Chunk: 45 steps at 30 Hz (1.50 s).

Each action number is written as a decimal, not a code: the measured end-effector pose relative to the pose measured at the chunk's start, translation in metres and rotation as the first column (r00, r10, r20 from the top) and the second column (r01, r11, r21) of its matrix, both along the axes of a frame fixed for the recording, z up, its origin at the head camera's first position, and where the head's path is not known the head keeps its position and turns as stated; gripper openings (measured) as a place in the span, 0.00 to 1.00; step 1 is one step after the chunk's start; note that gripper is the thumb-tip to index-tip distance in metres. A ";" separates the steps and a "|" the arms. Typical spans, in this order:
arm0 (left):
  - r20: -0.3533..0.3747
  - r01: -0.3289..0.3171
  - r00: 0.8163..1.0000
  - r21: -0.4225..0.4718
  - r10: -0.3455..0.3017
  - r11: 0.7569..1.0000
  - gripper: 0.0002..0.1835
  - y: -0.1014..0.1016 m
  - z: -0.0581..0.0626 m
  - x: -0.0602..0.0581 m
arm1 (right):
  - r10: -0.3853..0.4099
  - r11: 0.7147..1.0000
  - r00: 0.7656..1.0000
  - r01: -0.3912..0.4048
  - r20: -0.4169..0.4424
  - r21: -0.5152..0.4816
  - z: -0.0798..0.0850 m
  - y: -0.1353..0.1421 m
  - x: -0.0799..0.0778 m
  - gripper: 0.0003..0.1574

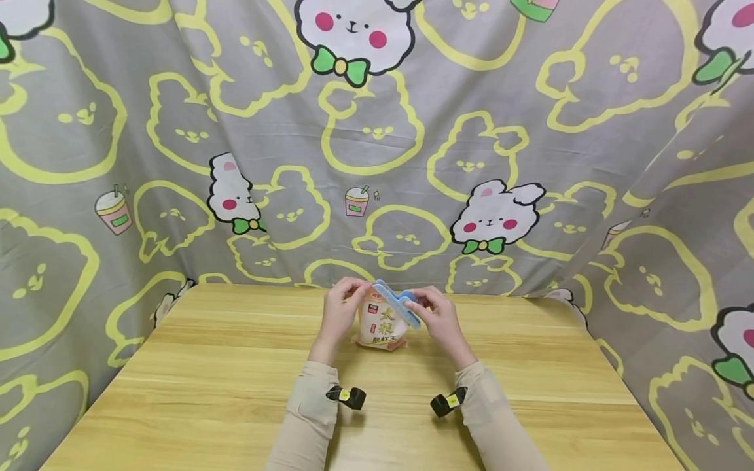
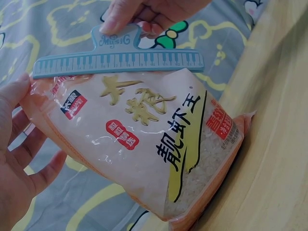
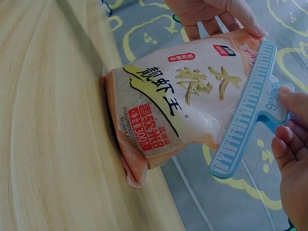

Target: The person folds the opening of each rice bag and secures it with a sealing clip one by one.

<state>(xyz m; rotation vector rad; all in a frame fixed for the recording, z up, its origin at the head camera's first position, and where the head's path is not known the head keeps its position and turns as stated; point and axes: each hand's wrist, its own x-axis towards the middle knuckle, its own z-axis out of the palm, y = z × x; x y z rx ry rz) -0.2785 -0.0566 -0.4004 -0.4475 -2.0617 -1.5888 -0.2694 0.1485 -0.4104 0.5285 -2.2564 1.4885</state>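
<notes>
A bag of rice, pale with orange edges and gold lettering, stands on the table. Across its top edge lies a long light-blue bag clip with a piano-key print and the word "Music". My left hand pinches the bag's upper left corner, thumb in front and fingers behind, beside one end of the clip. By its handle, the clip is held between the thumb and fingers of my right hand. Rice grains show through the lower part of the bag. The clip's rear side is hidden.
The wooden table reaches back to a grey curtain with yellow outlines and white rabbit figures. More of this cloth hangs at both sides. A small black camera sits on the left wrist, another camera on the right.
</notes>
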 end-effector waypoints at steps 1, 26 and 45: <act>0.001 -0.001 1.000 0.000 0.001 1.000 0.07 0.000 0.000 0.000 | -0.002 1.000 1.000 0.002 -0.001 0.001 0.000 0.000 0.000 0.11; 0.005 0.013 1.000 -0.001 -0.013 1.000 0.08 -0.001 0.000 0.001 | -0.013 0.999 0.999 0.012 -0.033 -0.033 0.003 -0.005 0.001 0.12; 0.010 0.001 1.000 -0.011 -0.001 1.000 0.06 -0.001 0.001 0.001 | 0.006 0.999 1.000 -0.007 -0.023 -0.047 0.005 -0.006 0.001 0.12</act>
